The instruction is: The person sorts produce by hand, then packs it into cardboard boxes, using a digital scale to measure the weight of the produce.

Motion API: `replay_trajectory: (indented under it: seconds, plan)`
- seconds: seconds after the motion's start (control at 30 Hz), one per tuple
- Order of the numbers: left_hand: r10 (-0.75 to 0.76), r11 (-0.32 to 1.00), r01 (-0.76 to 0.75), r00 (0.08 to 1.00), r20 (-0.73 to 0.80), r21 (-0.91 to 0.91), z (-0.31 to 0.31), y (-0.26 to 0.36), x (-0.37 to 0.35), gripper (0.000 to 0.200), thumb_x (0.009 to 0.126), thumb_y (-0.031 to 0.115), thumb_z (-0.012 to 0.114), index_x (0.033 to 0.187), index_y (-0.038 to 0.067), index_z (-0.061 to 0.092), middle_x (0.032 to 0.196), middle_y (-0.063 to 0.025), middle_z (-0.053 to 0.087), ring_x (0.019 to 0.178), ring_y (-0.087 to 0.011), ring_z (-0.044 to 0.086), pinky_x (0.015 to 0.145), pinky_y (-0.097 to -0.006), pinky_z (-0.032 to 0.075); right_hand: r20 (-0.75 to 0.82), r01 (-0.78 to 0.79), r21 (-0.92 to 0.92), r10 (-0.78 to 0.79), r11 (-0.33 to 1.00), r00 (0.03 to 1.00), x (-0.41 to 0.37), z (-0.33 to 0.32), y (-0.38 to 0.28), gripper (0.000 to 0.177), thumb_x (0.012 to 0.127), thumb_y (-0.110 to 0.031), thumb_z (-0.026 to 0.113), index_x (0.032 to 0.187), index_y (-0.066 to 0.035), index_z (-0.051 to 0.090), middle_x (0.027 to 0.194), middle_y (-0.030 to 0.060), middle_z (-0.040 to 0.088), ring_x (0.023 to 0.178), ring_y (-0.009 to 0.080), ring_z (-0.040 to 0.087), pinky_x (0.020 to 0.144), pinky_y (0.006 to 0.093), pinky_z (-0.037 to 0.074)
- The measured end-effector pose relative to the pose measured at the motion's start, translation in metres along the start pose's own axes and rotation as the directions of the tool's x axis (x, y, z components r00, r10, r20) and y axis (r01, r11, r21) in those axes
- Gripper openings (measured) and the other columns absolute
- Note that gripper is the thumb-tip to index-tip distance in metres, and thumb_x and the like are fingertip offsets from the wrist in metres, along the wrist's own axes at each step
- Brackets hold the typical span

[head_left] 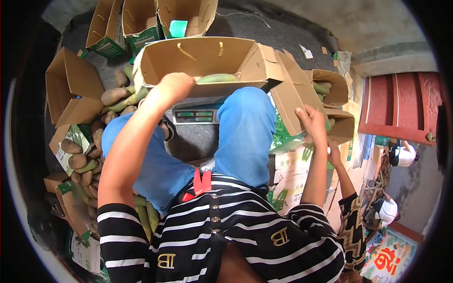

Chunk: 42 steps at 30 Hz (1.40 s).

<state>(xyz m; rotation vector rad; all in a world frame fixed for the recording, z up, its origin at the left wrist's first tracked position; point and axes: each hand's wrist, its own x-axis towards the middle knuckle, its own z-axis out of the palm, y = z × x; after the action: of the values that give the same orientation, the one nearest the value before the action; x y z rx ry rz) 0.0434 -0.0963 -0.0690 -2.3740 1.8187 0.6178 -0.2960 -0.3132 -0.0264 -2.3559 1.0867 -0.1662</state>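
Observation:
An open cardboard box point(163, 54) with yellow cord handles stands in front of my knees, a long green radish point(218, 79) lying inside. My left hand point(178, 86) is closed and bent over the near rim, next to the radish. Its fingertips are hidden, so what they grip does not show. To the right, my right hand point(311, 121) pinches the edge of a second cardboard box point(295, 96), which is tilted against the first. Below the first box, a digital scale point(194, 116) shows its lit green display between my legs.
Green radishes with earthy brown ends lie in a pile point(113, 96) at left, beside an open box point(75, 78). More boxes point(186, 14) stand at the back. Filled boxes point(332, 85) are at right. Another person's hand point(334, 153) is close to my right forearm.

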Motion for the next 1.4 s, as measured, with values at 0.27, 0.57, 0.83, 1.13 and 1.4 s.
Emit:
replay_trajectory:
  seconds: [0.27,0.57,0.83,1.13,1.4]
  plan:
    - [-0.026,0.994,0.019,0.997,0.067,0.104,-0.007,-0.033,-0.029,0.016,0.073,0.003,0.055,0.088,0.004,0.061,0.080,-0.0165,0.063,0.081,-0.0339,0.062,0.070,-0.0415,0.050,-0.061,0.162,-0.394,-0.201,0.905,0.978,0.039,0.009,-0.021,0.026,0.080,-0.028,0.057,0.073,-0.003,0.055,0.074,0.0175,0.059,0.070,0.0358,0.057,0.061,0.0436,0.042]
    - [0.039,0.989,-0.053,0.994,-0.106,-0.136,-0.005,-0.009,-0.020,0.016,0.076,0.003,0.052,0.091,0.004,0.057,0.078,-0.0176,0.062,0.079,-0.0342,0.062,0.069,-0.0431,0.049,-0.296,0.227,-0.395,-0.357,0.890,0.886,0.226,0.024,-0.085,0.030,0.082,-0.036,0.052,0.082,-0.006,0.058,0.083,0.0172,0.062,0.080,0.0363,0.059,0.067,0.0468,0.045]
    - [0.106,0.987,-0.117,0.990,-0.095,-0.115,0.021,0.023,0.002,0.017,0.078,0.007,0.049,0.094,0.005,0.055,0.080,-0.0153,0.064,0.079,-0.0300,0.064,0.065,-0.0403,0.052,-0.223,0.074,-0.344,-0.158,0.936,0.962,0.343,0.142,-0.146,0.027,0.081,-0.028,0.052,0.093,-0.007,0.064,0.095,0.0170,0.064,0.092,0.0339,0.060,0.077,0.0454,0.048]
    - [0.081,0.996,-0.082,0.996,-0.046,-0.025,0.015,0.035,0.003,0.015,0.078,0.008,0.051,0.091,0.006,0.058,0.081,-0.0136,0.065,0.077,-0.0269,0.065,0.062,-0.0375,0.053,0.260,0.141,-0.350,-0.048,0.926,0.964,0.345,0.210,-0.141,0.030,0.075,-0.020,0.054,0.098,-0.004,0.065,0.106,0.0186,0.060,0.098,0.0336,0.058,0.083,0.0413,0.047]
    - [0.113,0.994,-0.113,0.993,-0.012,0.000,0.014,0.032,0.004,0.023,0.071,-0.001,0.054,0.094,0.002,0.053,0.082,-0.0173,0.061,0.076,-0.0317,0.063,0.063,-0.0394,0.051,0.188,0.406,-0.132,-0.380,0.904,0.906,0.344,0.155,-0.095,0.034,0.078,-0.037,0.055,0.091,-0.008,0.067,0.086,0.0127,0.066,0.080,0.0256,0.063,0.073,0.0350,0.048]
